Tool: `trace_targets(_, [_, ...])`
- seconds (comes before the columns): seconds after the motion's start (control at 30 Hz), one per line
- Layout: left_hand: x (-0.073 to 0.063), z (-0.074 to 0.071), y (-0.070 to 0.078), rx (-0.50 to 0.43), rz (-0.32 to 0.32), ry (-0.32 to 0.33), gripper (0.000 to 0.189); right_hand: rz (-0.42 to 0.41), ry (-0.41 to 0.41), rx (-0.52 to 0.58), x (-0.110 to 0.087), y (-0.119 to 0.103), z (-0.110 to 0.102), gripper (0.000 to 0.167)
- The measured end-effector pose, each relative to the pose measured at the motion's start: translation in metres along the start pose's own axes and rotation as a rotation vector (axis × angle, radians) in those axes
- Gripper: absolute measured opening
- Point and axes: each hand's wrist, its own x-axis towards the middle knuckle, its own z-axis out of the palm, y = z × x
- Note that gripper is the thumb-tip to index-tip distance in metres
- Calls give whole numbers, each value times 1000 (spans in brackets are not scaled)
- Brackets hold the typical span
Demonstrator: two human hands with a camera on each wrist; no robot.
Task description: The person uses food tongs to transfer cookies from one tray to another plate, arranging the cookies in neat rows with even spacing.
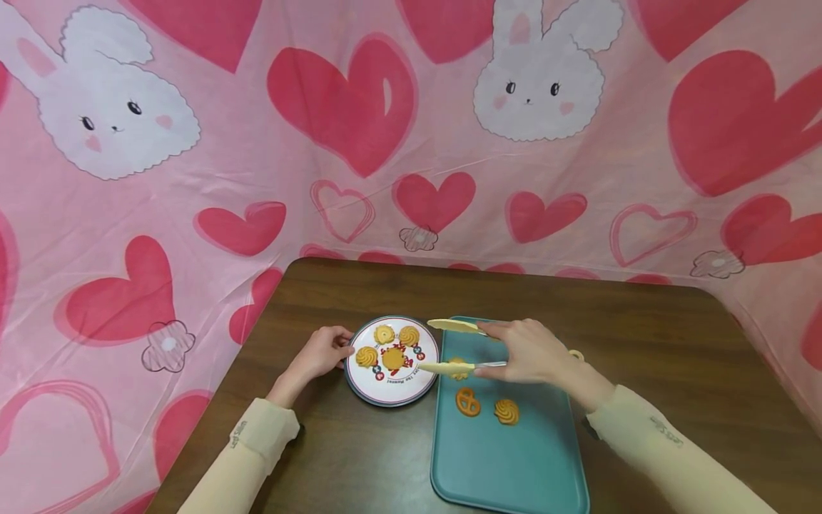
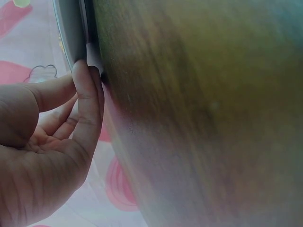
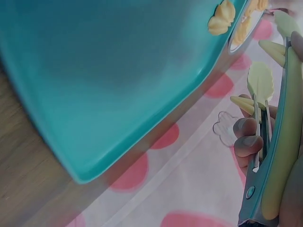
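Note:
My left hand (image 1: 324, 351) pinches the left rim of a round white printed plate (image 1: 393, 390), thumb above and fingers below in the left wrist view. On the plate lie several cookies, including a swirl cookie (image 1: 367, 357) and a ring-shaped cookie (image 1: 384, 334). My right hand (image 1: 529, 351) grips tongs (image 1: 443, 368) with cream tips. The tips are spread apart with nothing between them, near the plate's right edge. Beneath the tongs, a teal tray (image 1: 507, 464) bears a flower-shaped cookie (image 1: 459, 363), partly hidden by the lower arm, a pretzel cookie (image 1: 468, 402) and a swirl cookie (image 1: 506, 412).
Plate and tray stand side by side on a dark wooden table (image 1: 648, 343). Behind it and at its left hangs a pink cloth (image 1: 462, 150) with hearts and rabbits. A small yellowish loop (image 1: 576, 355) shows past the tray's right edge, beside my right wrist.

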Motion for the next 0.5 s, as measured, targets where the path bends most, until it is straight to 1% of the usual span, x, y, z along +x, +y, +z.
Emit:
trace_targets(0.2, [1,0,-1,-5,-4,-3,28,27,-4,-23,-20,9,-5,85])
trace_targets(0.4, [1,0,-2,-4,-2,-2,27,36,30,-37,-43,17,-11,81])
trace_targets(0.5, [0,0,-1,-5,6,-4,28,54,29,-24,-55,19,-13,80])
